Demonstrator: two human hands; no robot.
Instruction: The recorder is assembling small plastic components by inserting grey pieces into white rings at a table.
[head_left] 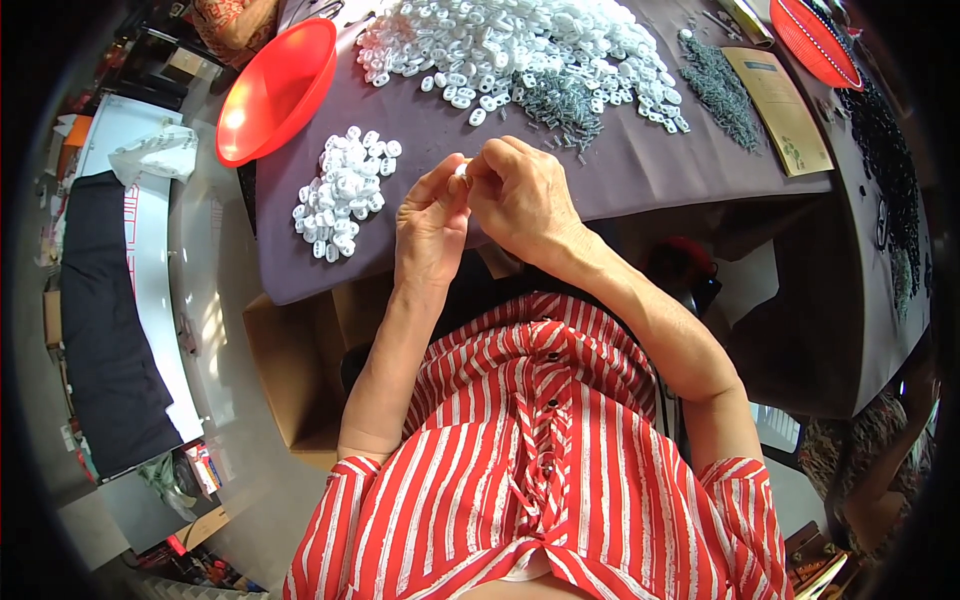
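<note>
Across the far half of the scene stretches one worktop [640, 180], covered in grey-purple cloth. On its far middle lies one large heap of white oval pieces [520, 45], too many and too overlapped to count. Below the near left edge stands one open cardboard box [290, 350]. Two red containers show: a bowl-like red basin [275, 95] at the far left and a red basket [815, 42] at the far right. One flat brown envelope [778, 110] lies right of centre, and one smaller white heap [345, 195], likewise uncountable, sits near the left edge. Two heaps of thin grey rods are there, one grey heap [560, 108] against the large white one, the other [722, 98] beside the envelope.

Two hands meet above the near edge. The left hand [435, 215] pinches one white piece [461, 170] between thumb and fingers; the right hand [518, 190] has its fingertips drawn together at that piece, though whether they grip anything cannot be told.
</note>
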